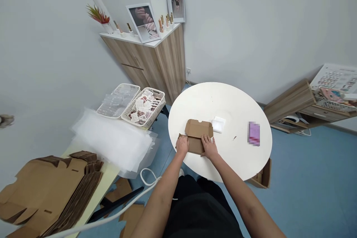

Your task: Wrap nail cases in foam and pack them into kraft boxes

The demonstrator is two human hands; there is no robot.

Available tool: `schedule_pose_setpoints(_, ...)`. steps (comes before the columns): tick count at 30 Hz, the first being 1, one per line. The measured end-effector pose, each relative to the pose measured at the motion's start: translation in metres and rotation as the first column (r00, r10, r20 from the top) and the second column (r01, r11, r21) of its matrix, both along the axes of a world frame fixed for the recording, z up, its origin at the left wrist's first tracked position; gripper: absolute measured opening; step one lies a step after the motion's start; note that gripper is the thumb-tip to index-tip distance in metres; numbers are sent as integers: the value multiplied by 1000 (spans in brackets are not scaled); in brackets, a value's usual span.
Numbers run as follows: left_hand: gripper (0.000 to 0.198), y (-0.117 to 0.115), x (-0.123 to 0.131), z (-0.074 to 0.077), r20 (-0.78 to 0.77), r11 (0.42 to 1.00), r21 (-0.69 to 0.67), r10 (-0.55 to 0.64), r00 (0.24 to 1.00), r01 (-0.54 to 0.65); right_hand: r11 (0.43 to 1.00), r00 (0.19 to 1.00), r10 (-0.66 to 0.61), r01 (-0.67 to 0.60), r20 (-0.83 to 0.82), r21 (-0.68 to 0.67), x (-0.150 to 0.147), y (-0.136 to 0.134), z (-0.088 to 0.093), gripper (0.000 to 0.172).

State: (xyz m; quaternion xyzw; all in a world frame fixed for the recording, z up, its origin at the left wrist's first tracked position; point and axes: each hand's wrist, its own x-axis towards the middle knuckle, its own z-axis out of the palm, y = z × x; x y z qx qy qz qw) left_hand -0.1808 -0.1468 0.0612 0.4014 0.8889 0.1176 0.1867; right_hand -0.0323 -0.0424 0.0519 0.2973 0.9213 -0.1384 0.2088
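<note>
A brown cardboard box (196, 144), partly folded, lies near the front left of the round white table (223, 100). Its lid flap (198, 128) is up on the far side, with a small notch in the edge. My left hand (182, 145) is closed around the box's left side wall, the fingers curled over it. On the right side, my right hand (209, 147) grips the wall, with some fingers stretched over the edge. Just beyond the box's right corner is a small white packet (218, 124). A purple item (254, 134), blurred out, lies farther right.
Flattened cardboard boxes (52, 189) are stacked on the left table beside translucent sheets (114, 137). White baskets hold printed cards (145, 108) and clear bags (118, 100). A white cable (119, 214) crosses the lower left. A wooden cabinet (167, 59) stands behind.
</note>
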Motion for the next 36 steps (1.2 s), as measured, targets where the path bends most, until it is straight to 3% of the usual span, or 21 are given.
schedule_pose_setpoints(7, 18, -11, -7, 8, -52, 995, 92, 31, 998, -26, 1000, 1000, 1, 0, 26, -1, -1, 0, 1, 119)
schedule_pose_setpoints(11, 27, -33, -23, -1, -36, 942, 157, 305, 952, -296, 1000, 1000, 8, -8, 9, 6, 0, 0, 2, 118)
schedule_pose_setpoints(13, 17, -43, -30, -9, 67, 932, 98, 343, 937, -348, 1000, 1000, 6, -6, 11, 3, 0, 0, 2, 118)
schedule_pose_setpoints(15, 2, -50, -33, -14, 149, 945, 70, 305, 941, -318, 1000, 1000, -1, 1, 12, 0, 0, 0, 1, 118)
schedule_pose_setpoints(18, 14, -52, -31, -15, 192, 953, 100, 265, 945, -287, 1000, 1000, -3, 3, -1, 0, 0, 0, 1, 119)
schedule_pose_setpoints(24, 14, -43, -10, -5, 249, 961, 168, 173, 953, -219, 1000, 1000, -12, 12, -1, -9, -1, 0, 0, 119)
schedule_pose_setpoints(31, 9, -31, 7, 3, 199, 976, 117, 156, 967, -181, 1000, 1000, -14, 14, -14, -11, -2, -1, -2, 119)
schedule_pose_setpoints(36, 16, -19, 2, 11, 103, 998, -34, 49, 993, -46, 1000, 999, -12, 12, -33, -5, -2, -1, -4, 117)
